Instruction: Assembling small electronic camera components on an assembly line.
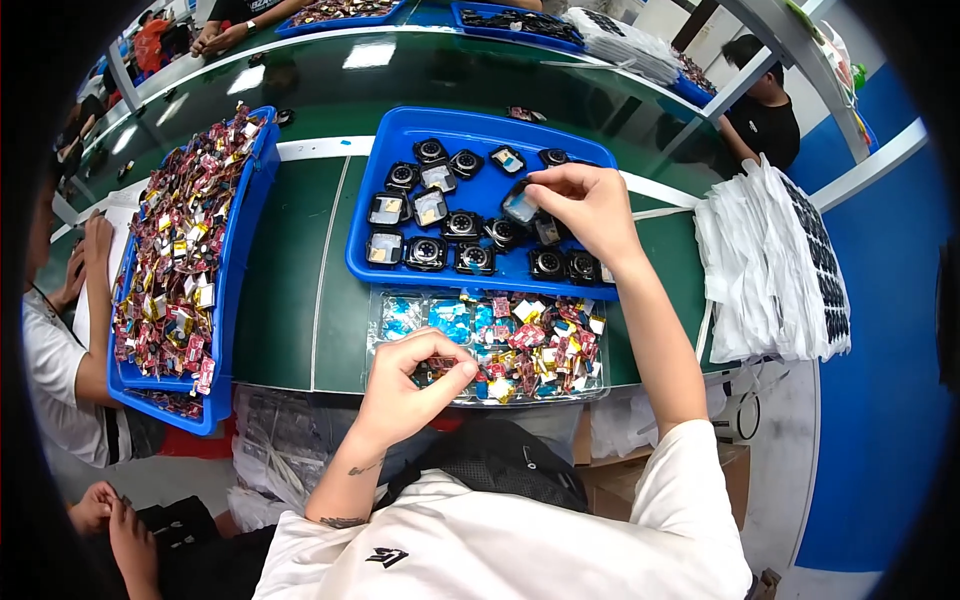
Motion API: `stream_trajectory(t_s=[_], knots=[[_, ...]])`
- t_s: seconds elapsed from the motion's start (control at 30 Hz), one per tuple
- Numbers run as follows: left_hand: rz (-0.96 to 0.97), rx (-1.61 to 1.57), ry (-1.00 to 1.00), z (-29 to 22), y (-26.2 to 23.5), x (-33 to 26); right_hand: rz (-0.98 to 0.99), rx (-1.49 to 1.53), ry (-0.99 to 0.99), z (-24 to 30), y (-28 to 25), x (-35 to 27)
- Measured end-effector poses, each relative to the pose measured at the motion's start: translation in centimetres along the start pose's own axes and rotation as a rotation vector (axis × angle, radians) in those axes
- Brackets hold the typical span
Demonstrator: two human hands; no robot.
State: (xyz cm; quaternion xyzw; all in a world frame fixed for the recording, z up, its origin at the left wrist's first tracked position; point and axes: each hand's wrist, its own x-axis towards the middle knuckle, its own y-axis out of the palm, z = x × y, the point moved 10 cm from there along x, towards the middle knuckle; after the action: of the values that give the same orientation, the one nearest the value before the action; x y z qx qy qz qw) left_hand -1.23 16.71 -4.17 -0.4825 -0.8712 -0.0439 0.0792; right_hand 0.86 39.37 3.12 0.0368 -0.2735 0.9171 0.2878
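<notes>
My right hand (592, 208) pinches a square smartwatch case (520, 206) by its edge, above the right half of a blue tray (362, 215). Several more black watch cases (426, 253) lie in that tray, some with round sensor backs up, others showing pale insides. Closer to me, my left hand (415, 385) is closed with thumb and forefinger together; what it holds, if anything, is too small to make out. It hovers over the front left of a clear plastic tray (376, 322), whose right side is heaped with small red, yellow and white electronic parts (550, 350). Blue film pieces (447, 318) lie at its left.
A long blue bin (262, 180) piled with similar parts stands on the green bench (290, 270) to the left. Stacked white sheets (745, 265) with black pieces rise at the right. Co-workers' hands (97, 240) are at the left; another person (765, 110) is at the far right.
</notes>
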Motion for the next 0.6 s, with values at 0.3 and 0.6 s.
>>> stream_trajectory(t_s=[0.3,0.6], knots=[[-0.032,0.092,0.371,-6.0,0.7,1.2,-0.16,0.326,0.035,1.7,0.5,-6.9],[-0.084,0.232,0.404,-7.2,2.3,1.1,-0.389,0.325,-0.051,2.0,-0.4,-9.5]])
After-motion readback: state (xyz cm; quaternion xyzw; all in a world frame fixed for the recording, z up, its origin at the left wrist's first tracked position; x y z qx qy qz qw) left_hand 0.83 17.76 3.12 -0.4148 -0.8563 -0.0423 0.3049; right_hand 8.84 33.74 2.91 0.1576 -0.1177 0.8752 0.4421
